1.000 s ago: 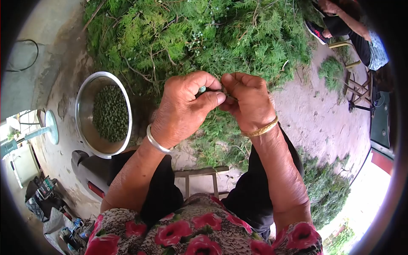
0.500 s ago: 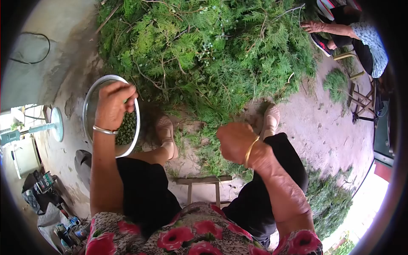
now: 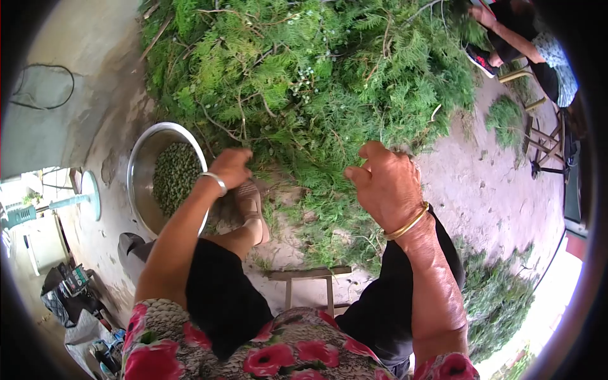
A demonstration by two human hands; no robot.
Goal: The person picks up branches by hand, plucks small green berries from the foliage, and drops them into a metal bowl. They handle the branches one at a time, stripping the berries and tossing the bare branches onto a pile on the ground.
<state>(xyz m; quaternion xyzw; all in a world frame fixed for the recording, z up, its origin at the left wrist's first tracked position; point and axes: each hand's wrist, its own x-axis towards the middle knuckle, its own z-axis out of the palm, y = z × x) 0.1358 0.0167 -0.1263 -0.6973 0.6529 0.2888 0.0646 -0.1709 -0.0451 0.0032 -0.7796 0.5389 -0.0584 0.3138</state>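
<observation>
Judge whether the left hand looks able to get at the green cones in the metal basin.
Probably yes: the left hand is close beside the metal basin, whose open top leaves the green cones uncovered.

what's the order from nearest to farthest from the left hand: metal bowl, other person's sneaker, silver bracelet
1. Silver bracelet, around that wrist
2. Metal bowl, just to the left, on the floor
3. Other person's sneaker, far upper right

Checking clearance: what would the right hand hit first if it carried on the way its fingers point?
Probably the near side of the green branch pile, just ahead of the right hand in the image. Depth is unclear from this one view, so it might pass above.
</observation>
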